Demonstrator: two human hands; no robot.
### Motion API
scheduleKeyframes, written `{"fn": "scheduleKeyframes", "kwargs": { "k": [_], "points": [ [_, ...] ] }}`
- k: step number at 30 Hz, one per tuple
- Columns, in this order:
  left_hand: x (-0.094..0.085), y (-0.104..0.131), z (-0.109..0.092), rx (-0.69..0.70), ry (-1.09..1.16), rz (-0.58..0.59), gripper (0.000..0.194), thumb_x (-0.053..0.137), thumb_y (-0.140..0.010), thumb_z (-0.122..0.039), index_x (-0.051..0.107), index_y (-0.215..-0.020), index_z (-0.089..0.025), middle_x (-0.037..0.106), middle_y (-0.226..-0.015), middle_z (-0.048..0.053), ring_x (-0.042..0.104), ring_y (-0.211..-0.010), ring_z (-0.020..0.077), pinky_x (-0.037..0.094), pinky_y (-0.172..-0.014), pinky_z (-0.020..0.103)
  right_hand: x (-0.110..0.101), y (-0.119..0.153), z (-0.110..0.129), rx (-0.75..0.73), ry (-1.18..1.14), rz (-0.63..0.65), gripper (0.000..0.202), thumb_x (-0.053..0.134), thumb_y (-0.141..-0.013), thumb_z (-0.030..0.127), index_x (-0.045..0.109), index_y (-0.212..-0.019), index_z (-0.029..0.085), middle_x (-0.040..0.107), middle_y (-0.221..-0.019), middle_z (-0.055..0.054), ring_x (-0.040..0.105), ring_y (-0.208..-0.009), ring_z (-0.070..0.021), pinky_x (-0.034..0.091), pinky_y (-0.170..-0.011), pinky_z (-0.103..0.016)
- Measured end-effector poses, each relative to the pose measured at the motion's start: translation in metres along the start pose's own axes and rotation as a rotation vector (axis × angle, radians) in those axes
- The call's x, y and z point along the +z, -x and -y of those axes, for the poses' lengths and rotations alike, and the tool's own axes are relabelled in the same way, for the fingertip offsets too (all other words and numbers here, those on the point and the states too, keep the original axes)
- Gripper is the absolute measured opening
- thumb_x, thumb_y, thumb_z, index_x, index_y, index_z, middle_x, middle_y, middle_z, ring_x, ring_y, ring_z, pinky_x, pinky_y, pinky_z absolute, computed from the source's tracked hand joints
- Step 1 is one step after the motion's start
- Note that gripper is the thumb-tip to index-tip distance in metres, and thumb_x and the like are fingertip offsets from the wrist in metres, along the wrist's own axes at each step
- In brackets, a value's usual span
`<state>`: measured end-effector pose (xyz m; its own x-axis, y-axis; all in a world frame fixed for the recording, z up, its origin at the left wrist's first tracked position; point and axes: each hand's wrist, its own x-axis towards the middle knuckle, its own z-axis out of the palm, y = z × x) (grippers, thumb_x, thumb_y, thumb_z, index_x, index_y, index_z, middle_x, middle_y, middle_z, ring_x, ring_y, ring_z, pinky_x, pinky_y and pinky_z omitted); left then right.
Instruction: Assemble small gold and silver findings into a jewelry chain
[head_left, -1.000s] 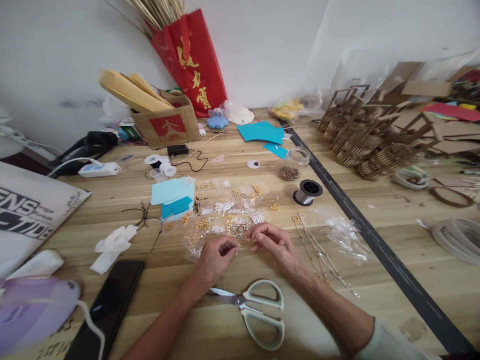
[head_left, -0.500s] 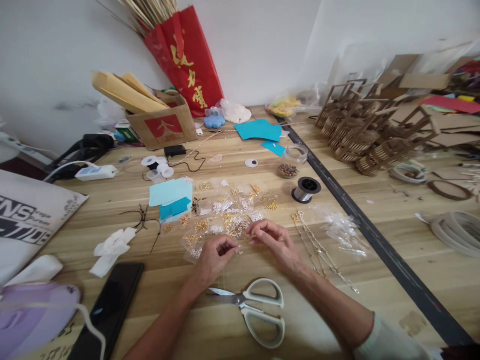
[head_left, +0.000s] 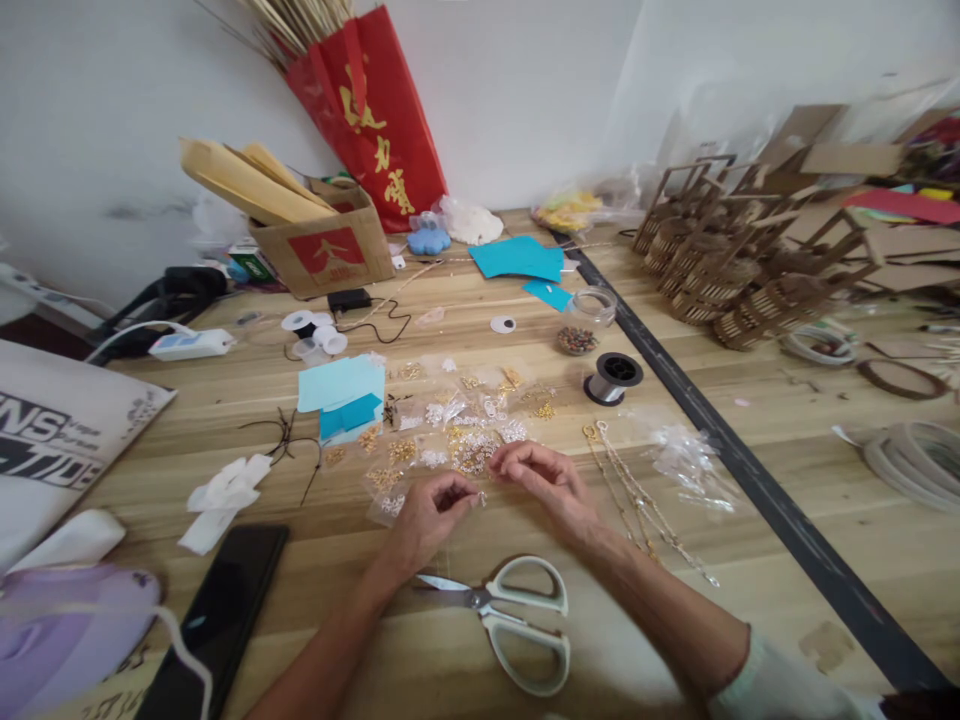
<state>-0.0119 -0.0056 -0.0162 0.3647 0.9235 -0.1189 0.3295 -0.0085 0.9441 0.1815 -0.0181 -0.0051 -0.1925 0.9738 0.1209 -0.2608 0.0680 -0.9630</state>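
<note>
My left hand (head_left: 439, 508) is closed in a pinch on a tiny shiny piece (head_left: 482, 498) that shows at its fingertips. Just to the right, my right hand (head_left: 541, 478) has its thumb and forefinger pressed together; whatever lies between them is too small to make out. The two hands are a little apart. Silver and gold beads (head_left: 474, 450) lie spread behind them, with gold findings (head_left: 401, 450) in small clear bags further left. Scissors with white handles (head_left: 487, 600) rest half open nearer me. Gold and silver chains (head_left: 637, 500) lie right of my right hand.
A wire spool (head_left: 613, 380) and a jar of beads (head_left: 577, 340) stand behind the chains. Blue paper (head_left: 341, 385) and a black phone (head_left: 217, 620) lie on the left. Small wooden baskets (head_left: 735, 265) crowd the back right, and clear plastic bags (head_left: 694, 460) lie right of the chains.
My right hand has shifted very slightly, its fingertips a bit further left and up. My left hand has hardly moved.
</note>
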Motion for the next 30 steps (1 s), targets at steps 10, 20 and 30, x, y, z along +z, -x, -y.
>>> {"fn": "scheduleKeyframes", "kwargs": {
  "k": [10,20,30],
  "points": [
    [-0.0016,-0.0001,0.0005,0.05,-0.038,-0.001,0.013,0.059,-0.078,-0.026,0.062,-0.074,-0.015,0.06,-0.069,0.002,0.054,-0.065,0.0136,0.042,-0.061,0.023,-0.0018,0.0001,-0.0024,0.025,0.044,0.001,0.022,0.061,-0.088,0.04,0.064,-0.082,0.02,0.062,-0.081,-0.003,0.056,-0.078,-0.0166,0.045,-0.072,-0.028],
    [-0.0024,-0.0004,-0.0033,0.107,0.007,0.057,0.012,0.059,-0.08,-0.023,0.062,-0.072,-0.015,0.069,-0.091,0.009,0.062,-0.08,0.0178,0.048,-0.071,0.027,-0.003,0.0007,0.0005,0.01,0.126,-0.032,0.024,0.059,-0.088,0.042,0.063,-0.081,0.019,0.059,-0.069,-0.001,0.052,-0.065,-0.0142,0.042,-0.061,-0.026],
    [0.0013,-0.0004,0.0011,0.045,-0.015,0.0,0.01,0.062,-0.076,-0.023,0.066,-0.073,-0.014,0.066,-0.069,0.004,0.058,-0.063,0.0139,0.044,-0.06,0.024,-0.0018,0.0018,-0.001,0.033,0.019,0.006,0.021,0.061,-0.088,0.04,0.064,-0.083,0.019,0.063,-0.073,-0.001,0.057,-0.068,-0.0147,0.046,-0.066,-0.027]
  ]
}}
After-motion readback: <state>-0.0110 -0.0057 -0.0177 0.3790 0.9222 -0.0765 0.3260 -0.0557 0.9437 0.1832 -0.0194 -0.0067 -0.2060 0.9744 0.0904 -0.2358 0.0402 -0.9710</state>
